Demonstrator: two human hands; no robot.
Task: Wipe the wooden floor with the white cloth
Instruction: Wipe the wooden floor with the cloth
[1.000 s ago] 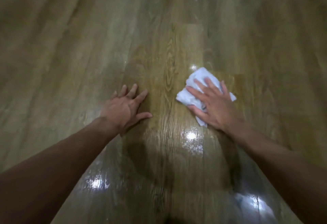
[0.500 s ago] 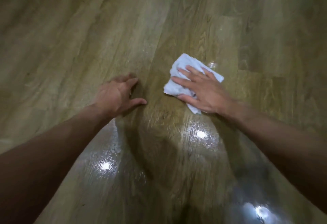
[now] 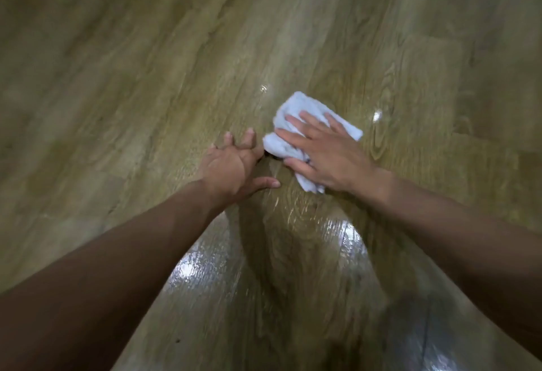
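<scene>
here the right hand (image 3: 328,159) lies flat on the white cloth (image 3: 296,124), fingers spread wide across it, palm pressing the bunched fabric down onto the wooden floor (image 3: 146,77). it isn't pinching or gripping the cloth; the splayed fingers look meant to spread pressure over as much fabric as possible, so more of it rubs the boards in each pass. the cloth sits crumpled under that hand, its edges poking out beyond the fingertips and below the thumb side, a little right of the frame's centre.

the left hand (image 3: 231,168) is bare, planted on the floor just beside the cloth, fingers extended and thumb angled out toward it. it holds nothing; judging by the straight arm behind it, it serves as a prop carrying the person's weight while they lean forward.

the boards nearer the body shine with bright reflections, which may be dampness or only glare; i can't tell which. the wiping seems to be in mid-course, with plenty of floor farther out yet to cover.
</scene>
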